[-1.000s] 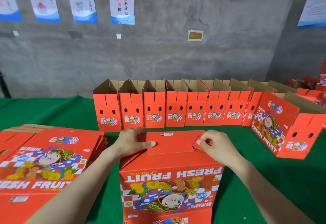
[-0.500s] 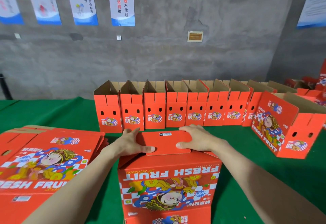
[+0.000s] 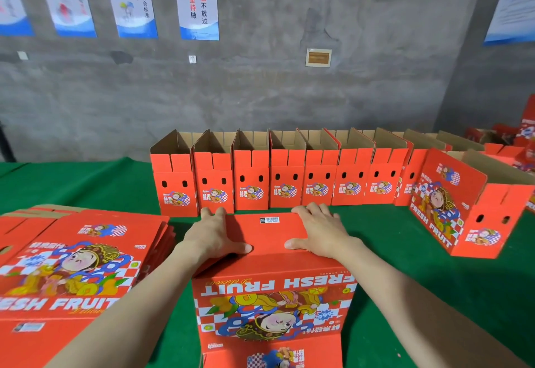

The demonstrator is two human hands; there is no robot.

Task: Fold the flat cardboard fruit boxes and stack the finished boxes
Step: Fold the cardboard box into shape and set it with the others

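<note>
Fruit box [image 3: 272, 289] flap [image 3: 269, 237] pressed flat on the green bench [image 3: 390, 231].
Left hand [image 3: 215, 234] and right hand [image 3: 321, 230] lie on it, fingers straight and spread, gripping nothing.

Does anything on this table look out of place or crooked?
Yes, slightly. The box at the right end stands turned at an angle, showing its broad printed side, while the row of open boxes faces forward in a line. Nothing looks damaged or spilled.

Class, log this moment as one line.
step: flap closure | left hand: presses flap | right hand: presses flap | finished boxes: behind
</note>
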